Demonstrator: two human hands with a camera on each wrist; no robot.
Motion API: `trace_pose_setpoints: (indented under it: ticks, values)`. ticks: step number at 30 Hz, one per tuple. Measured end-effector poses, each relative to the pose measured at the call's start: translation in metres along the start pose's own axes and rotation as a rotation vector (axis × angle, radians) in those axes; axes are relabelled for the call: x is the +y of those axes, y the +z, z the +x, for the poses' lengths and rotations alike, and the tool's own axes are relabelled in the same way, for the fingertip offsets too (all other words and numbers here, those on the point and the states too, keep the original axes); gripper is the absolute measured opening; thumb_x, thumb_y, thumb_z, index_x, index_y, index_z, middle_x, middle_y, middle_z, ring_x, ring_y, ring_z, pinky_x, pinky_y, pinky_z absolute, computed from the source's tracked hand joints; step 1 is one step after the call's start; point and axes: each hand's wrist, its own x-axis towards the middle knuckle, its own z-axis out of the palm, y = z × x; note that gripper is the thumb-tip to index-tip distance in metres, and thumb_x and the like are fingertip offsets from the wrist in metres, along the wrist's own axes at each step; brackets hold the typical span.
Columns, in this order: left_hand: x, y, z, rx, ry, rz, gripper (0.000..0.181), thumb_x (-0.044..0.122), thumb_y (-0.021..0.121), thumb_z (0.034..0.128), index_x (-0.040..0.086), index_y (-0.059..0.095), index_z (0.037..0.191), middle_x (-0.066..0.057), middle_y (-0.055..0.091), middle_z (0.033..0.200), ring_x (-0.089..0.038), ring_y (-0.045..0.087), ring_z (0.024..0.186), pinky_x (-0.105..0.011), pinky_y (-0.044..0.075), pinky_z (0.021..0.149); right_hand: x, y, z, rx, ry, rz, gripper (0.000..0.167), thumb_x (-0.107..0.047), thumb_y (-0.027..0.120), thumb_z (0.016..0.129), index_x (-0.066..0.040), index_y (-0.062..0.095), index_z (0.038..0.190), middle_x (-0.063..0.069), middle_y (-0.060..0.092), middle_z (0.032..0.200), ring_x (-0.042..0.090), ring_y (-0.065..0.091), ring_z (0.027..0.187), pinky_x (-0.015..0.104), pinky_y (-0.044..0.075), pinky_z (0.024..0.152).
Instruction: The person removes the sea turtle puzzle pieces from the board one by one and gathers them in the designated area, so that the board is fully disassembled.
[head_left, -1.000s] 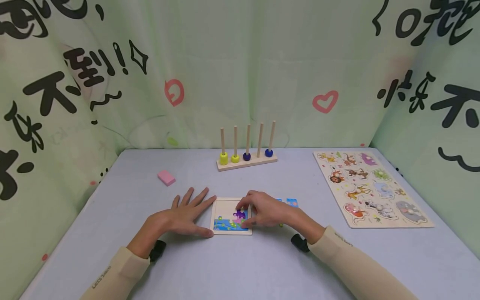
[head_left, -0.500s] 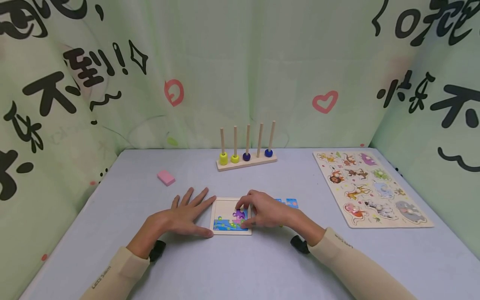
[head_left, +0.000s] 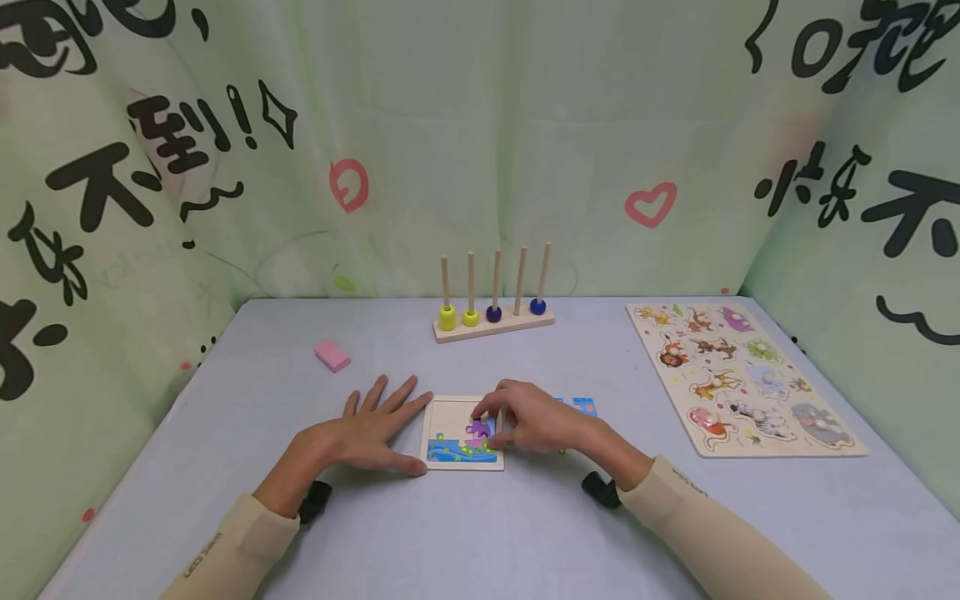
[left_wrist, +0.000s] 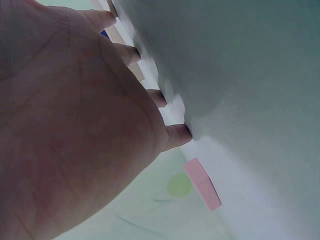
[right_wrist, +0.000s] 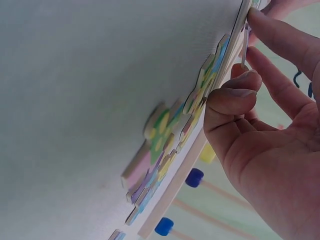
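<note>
A small wooden jigsaw tray (head_left: 446,417) lies between the hands, with joined blue, pink and purple pieces (head_left: 459,450) along its bottom and right side. My left hand (head_left: 360,437) is spread flat at the tray's left, index fingertip by the top left corner and thumb by the bottom left one. Over the tray's right edge, my right hand (head_left: 534,421) pinches a thin puzzle piece (right_wrist: 245,45), seen edge-on in the right wrist view; its picture is hidden. Loose puzzle pieces (right_wrist: 160,127) lie beside that hand, partly covered by it in the head view.
A wooden stand with pegs (head_left: 495,327) bearing yellow and blue beads is at the back. A pink block (head_left: 332,355) lies at the back left. On the right lies a large animal puzzle board (head_left: 738,392). A printed curtain (head_left: 570,150) encloses the table.
The right thumb has shifted slightly up and to the right at the tray's edge. The left hand and the tray have stayed put.
</note>
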Motion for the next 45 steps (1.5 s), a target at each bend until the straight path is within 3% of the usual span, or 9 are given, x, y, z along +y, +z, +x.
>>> trace_pose_setpoints:
  ticks: [33,45]
  values:
    - [-0.002,-0.001,0.002,-0.002,-0.01,-0.006,0.105,0.066,0.07,0.088,0.027,0.02,0.171,-0.008,0.001,0.182,-0.05,-0.009,0.165,-0.079,-0.003,0.125,-0.002,0.0,-0.002,-0.024,0.044,0.023,0.032,-0.016,0.075,0.099,-0.012,0.075,0.131,0.002,0.063,0.106,0.011,0.05,0.077,0.02,0.04,0.067]
    - [-0.002,0.0,0.002,0.0,-0.006,-0.015,0.105,0.065,0.071,0.0881,0.027,0.02,0.171,-0.008,0.001,0.182,-0.049,-0.009,0.165,-0.079,-0.004,0.126,0.012,-0.01,-0.018,0.022,0.037,0.021,0.03,-0.018,0.076,0.099,-0.016,0.075,0.129,0.001,0.064,0.107,0.011,0.05,0.08,0.021,0.042,0.07]
